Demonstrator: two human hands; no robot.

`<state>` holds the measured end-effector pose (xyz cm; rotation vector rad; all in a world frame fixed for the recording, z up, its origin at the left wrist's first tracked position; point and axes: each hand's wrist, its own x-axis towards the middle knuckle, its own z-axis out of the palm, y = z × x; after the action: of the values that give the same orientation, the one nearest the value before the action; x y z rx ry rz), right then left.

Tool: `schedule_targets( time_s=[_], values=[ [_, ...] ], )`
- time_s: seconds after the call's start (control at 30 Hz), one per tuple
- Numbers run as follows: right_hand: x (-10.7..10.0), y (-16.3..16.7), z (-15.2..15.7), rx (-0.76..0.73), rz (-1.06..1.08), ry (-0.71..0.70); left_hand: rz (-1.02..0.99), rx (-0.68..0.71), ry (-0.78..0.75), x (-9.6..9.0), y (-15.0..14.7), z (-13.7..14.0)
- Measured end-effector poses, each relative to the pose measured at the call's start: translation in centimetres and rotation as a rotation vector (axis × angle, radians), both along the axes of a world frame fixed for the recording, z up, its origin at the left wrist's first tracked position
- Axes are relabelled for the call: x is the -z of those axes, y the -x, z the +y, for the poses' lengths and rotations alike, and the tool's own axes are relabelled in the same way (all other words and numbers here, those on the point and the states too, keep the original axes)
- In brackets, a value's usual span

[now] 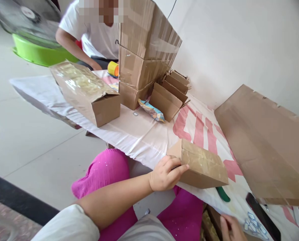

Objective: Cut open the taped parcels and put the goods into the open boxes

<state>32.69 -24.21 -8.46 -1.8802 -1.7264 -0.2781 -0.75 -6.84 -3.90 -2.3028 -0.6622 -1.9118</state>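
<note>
My left hand [167, 172] is closed on the near left end of a small taped cardboard box [206, 162], which sits at the table's near edge. Its fingertips press against the box's end and top edge. At the bottom of the view, partly cut off, is my right hand [231, 227]. Its thumb and finger are drawn together, and I cannot see what is between them. Beside it lie several small white stickers with blue outlines [255, 225] and a dark phone [263, 216]. A green-handled tool [223, 194] pokes out from under the box.
Stacked tall cartons [139, 67] stand mid-table, beside open small boxes [166, 100] and a blue packet [152, 111]. A taped box [84, 90] sits left, a large carton [265, 144] right. Across the table sits a person [96, 40] near a yellow cup [112, 69].
</note>
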Motion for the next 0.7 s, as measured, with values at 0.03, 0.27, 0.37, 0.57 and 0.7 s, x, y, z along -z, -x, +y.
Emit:
schedule_targets(
  time_s=[0.03, 0.27, 0.37, 0.57, 0.7],
  values=[
    [-1.1, -0.6, 1.4, -0.031, -0.008, -0.007, 0.004, 0.005, 0.017, 0.0, 0.0, 0.1],
    [-2.7, -2.1, 9.5, 0.086, -0.114, 0.245, 0.018, 0.026, 0.103, -0.1, 0.6, 0.7],
    [-1.9, -2.6, 10.2, 0.085, -0.077, 0.314, 0.079, 0.109, 0.115, -0.2, 1.0, 0.8],
    [-7.8, -5.0, 11.5, 0.152, -0.012, 0.183, 0.03, 0.144, 0.171, -0.2, 1.0, 0.9],
    [-15.8, -2.3, 12.9, 0.046, 0.198, 0.13, 0.062, 0.185, 0.215, -0.4, 1.0, 1.3]
  ],
)
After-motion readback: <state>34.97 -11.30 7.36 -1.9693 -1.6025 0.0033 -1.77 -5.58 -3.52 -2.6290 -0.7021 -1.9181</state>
